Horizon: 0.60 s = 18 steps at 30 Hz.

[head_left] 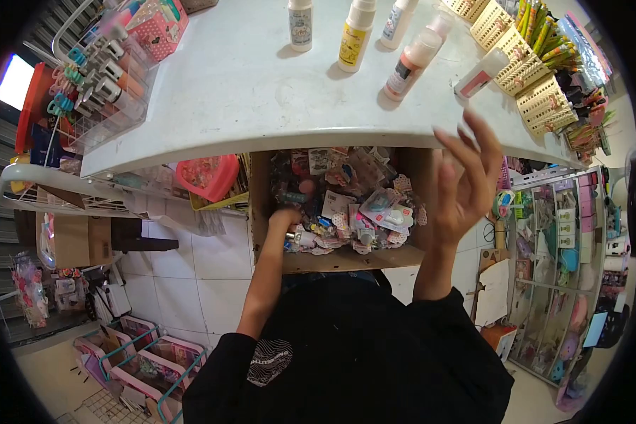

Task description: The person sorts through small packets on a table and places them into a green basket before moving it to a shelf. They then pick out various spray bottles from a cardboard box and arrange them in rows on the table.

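Note:
A cardboard box (338,263) sits under the table edge in front of me, filled with small packaged goods (339,201) in clear plastic. My left hand (285,218) reaches into its left side, and its fingers are hidden among the packets. Close below that hand lies a small bottle with a gold-coloured band (302,239). Raised over the box's right edge, my right hand (466,185) has its fingers spread and blurred, holding nothing. On the table beyond stand a yellow-labelled bottle (352,48), a pink bottle (405,71) and a clear white-capped bottle (475,79).
The white table (226,92) spans the far side. A wire rack of bottles (109,88) stands at its left, cream baskets (544,102) at its right. A red heart-shaped container (208,177) is left of the box. Glass shelves (555,261) stand at right, bags (148,367) on the floor.

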Available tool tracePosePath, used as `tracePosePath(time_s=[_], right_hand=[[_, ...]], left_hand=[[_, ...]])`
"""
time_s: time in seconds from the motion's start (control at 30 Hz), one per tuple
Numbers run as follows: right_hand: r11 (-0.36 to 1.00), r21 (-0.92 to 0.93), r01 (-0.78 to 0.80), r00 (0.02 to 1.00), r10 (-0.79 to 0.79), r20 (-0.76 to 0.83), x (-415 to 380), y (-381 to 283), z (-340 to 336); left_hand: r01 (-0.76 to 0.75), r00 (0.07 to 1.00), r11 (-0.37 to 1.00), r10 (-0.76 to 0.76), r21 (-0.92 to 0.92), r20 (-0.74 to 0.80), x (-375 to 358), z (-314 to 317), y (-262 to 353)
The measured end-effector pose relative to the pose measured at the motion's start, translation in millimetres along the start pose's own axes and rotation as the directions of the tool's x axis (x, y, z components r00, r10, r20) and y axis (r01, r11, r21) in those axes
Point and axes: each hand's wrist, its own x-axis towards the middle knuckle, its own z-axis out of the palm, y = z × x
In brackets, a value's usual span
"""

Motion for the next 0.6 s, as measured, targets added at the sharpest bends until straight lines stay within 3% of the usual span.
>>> tracePosePath(time_s=[0.03,0.1,0.13,0.17,0.23,0.3,0.37,0.4,0.43,0.47,0.5,0.53,0.6], right_hand=[[0.992,0.061,-0.107,0.993,0.11,-0.052,-11.9,2.0,-2.7],[0.967,0.072,-0.243,0.956,0.226,0.189,-34.4,17.9,-2.7],[0.871,0.098,-0.481,0.839,0.426,0.338,-48.7,23.5,3.5],[0.72,0.084,-0.689,0.662,0.578,0.478,-65.7,30.9,10.9],[0.676,-0.24,-0.697,0.308,0.584,0.751,-113.9,61.4,16.8],[0.806,-0.438,-0.399,-0.146,0.416,0.898,-153.1,86.6,28.2],[0.782,-0.562,-0.27,-0.577,0.336,0.744,-130.0,63.4,34.0],[0.779,-0.564,-0.273,-0.576,0.337,0.745,-153.2,72.9,41.3],[0.805,-0.514,-0.297,-0.603,0.259,0.754,-196.4,92.1,53.7],[0.826,-0.462,-0.322,-0.629,0.179,0.757,-224.7,104.3,62.0],[0.825,-0.462,-0.324,-0.626,0.179,0.759,-229.4,107.6,68.0],[0.804,-0.424,-0.417,-0.582,0.122,0.804,-233.6,111.4,74.5],[0.724,-0.352,-0.593,-0.46,0.055,0.886,-233.3,110.1,81.0]], left_hand=[[-0.007,0.993,0.998,0.001,0.057,0.116,26.5,17.6,-14.0],[-0.059,0.989,0.995,0.047,0.077,0.143,59.8,44.5,-35.8],[-0.011,1.0,0.996,0.013,-0.093,0.022,60.2,52.4,-36.7],[0.017,0.995,0.965,-0.043,-0.262,-0.094,61.4,57.9,-37.4],[0.025,0.991,0.987,-0.046,-0.161,-0.128,68.2,65.9,-36.1],[0.162,0.947,0.944,-0.231,-0.289,-0.223,51.1,64.6,-18.9],[0.27,0.864,0.866,-0.411,-0.421,-0.291,33.4,60.9,-0.1],[0.314,0.809,0.816,-0.497,-0.485,-0.313,30.0,60.2,3.7],[0.314,0.811,0.819,-0.494,-0.48,-0.313,31.6,59.3,-1.4],[0.237,0.925,0.681,-0.376,-0.693,-0.053,34.8,56.7,-12.1],[0.219,0.973,0.47,-0.164,-0.855,0.159,36.0,51.2,-18.4],[0.221,0.973,0.471,-0.166,-0.854,0.16,37.3,48.9,-21.6],[0.002,0.998,0.213,-0.062,-0.977,-0.011,32.5,43.9,-24.2]])
